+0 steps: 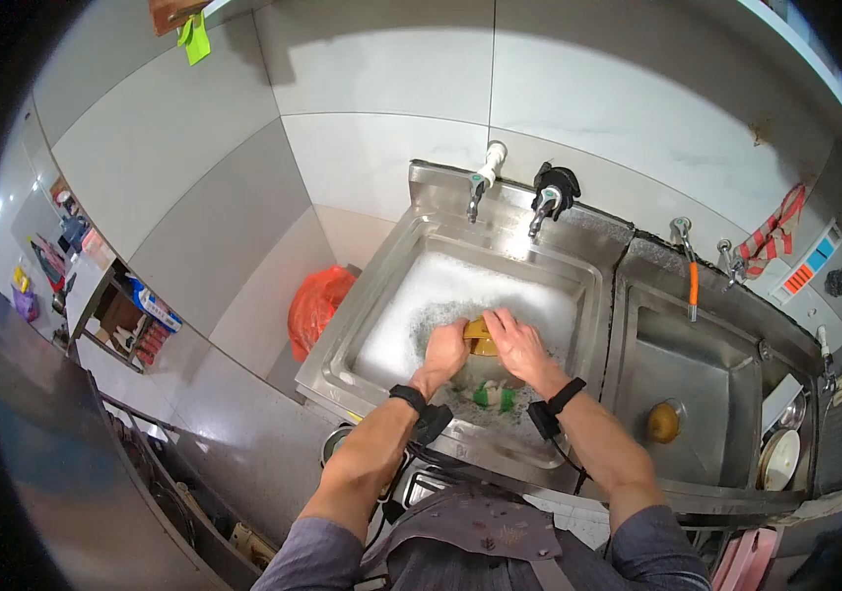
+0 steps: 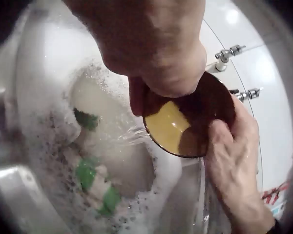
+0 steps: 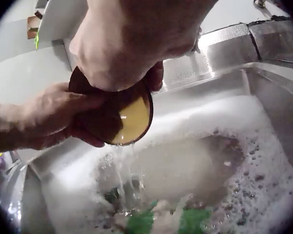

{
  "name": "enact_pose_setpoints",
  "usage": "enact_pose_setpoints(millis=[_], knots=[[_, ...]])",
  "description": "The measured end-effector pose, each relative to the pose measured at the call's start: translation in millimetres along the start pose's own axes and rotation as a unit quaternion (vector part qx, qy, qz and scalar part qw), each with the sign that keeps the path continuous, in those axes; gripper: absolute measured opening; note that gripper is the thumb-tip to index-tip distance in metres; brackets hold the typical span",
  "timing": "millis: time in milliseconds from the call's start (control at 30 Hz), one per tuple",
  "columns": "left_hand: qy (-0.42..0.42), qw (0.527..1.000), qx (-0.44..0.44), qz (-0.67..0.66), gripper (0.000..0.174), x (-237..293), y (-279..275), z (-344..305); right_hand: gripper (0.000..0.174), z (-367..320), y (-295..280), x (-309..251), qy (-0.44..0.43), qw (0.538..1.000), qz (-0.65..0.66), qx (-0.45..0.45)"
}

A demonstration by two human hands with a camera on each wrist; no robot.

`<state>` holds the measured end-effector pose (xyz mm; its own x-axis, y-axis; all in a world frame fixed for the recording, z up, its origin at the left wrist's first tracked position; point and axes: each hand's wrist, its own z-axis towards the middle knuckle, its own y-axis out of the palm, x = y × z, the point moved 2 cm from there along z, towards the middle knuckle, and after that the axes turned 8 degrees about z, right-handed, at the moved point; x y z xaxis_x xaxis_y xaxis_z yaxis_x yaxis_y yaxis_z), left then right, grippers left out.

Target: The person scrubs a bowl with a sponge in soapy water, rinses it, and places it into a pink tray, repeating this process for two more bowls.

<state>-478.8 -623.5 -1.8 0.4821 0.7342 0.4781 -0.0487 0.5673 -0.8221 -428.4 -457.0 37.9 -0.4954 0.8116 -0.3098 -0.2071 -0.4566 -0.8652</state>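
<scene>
The left hand and right hand grip a yellow-and-brown bowl from its left and right sides, fingers curled on it. The bowl sits between them, tilted, water running off its rim, above the sudsy water in the left sink. A green-and-white item lies nearer in that water.

free gap between bowl and taps
</scene>
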Motion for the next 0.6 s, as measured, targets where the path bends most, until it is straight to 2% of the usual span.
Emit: enact_pose_setpoints(millis=[33, 67, 100, 133, 167, 300, 333, 367, 400, 467, 600], knots=[[-0.076, 0.99, -0.047, -0.105, 0.024, -2, 4, -1, 0.045, -2, -6, -2, 0.004, 0.999, 0.028, 0.03], [-0.152, 0.962, -0.093, -0.208, 0.028, -4, 9, -5, 0.041, -4, -10, -4, 0.007, 0.997, 0.056, 0.058], [-0.15, 0.962, -0.09, -0.208, 0.028, 1, 10, -5, 0.041, -4, -11, -5, 0.005, 0.997, 0.054, 0.059], [-0.206, 0.913, -0.064, -0.348, 0.03, 7, 14, -7, 0.042, -5, -12, -5, 0.044, 0.989, 0.106, 0.097], [-0.256, 0.84, -0.035, -0.478, 0.032, 11, 17, -10, 0.043, -6, -12, -5, 0.082, 0.975, 0.159, 0.133], [-0.289, 0.872, 0.004, -0.394, 0.029, 26, -4, -13, 0.043, -7, -3, -1, 0.124, 0.968, 0.167, 0.139], [-0.249, 0.93, 0.044, -0.268, 0.032, 25, -9, -13, 0.039, -7, -2, -3, 0.16, 0.967, 0.16, 0.116], [-0.202, 0.967, 0.083, -0.134, 0.036, 25, -15, -13, 0.036, -5, -1, -4, 0.195, 0.964, 0.154, 0.094], [-0.201, 0.967, 0.084, -0.132, 0.036, 22, -13, -13, 0.036, -2, -6, -10, 0.194, 0.964, 0.155, 0.096], [-0.194, 0.975, 0.07, -0.087, 0.039, 18, -7, -13, 0.027, 1, -13, -17, 0.229, 0.968, 0.103, 0.006], [-0.196, 0.975, 0.071, -0.08, 0.033, 6, 12, -19, 0.022, 1, -13, -19, 0.217, 0.971, 0.099, 0.006]])
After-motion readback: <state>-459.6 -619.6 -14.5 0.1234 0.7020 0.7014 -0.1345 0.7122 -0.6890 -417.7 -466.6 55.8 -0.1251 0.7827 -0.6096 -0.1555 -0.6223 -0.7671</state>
